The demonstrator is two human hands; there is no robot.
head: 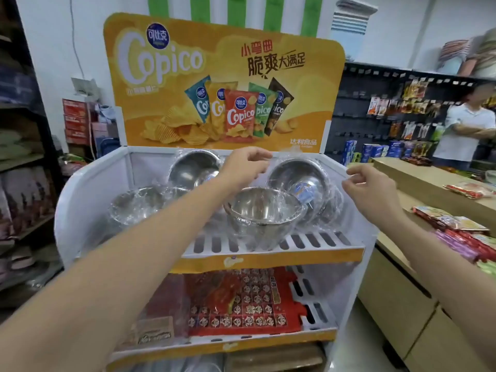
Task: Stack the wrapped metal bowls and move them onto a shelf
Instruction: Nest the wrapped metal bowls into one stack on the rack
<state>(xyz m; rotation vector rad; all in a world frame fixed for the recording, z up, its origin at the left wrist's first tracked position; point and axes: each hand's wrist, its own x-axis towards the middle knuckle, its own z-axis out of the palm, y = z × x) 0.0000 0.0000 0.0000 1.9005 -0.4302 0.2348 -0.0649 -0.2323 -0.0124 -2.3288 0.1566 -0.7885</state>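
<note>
Top shelf (271,249) carries four wrapped bowls; front bowl (264,210) upright, empty; left hand (241,167) and right hand (367,186) half-curled, holding nothing.

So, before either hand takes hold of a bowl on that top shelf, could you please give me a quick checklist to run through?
1. Left hand free: ok, fingers loosely curled, holding nothing.
2. Right hand free: ok, holding nothing.
3. Front bowl upright and reachable: ok, near the top shelf front edge.
4. Plastic wrap intact on the front bowl: cannot tell, glare hides it.
5. Rear right bowl settled: not ok, tipped on its side behind the front bowl.
6. Rear left bowl settled: not ok, also tipped.
</note>
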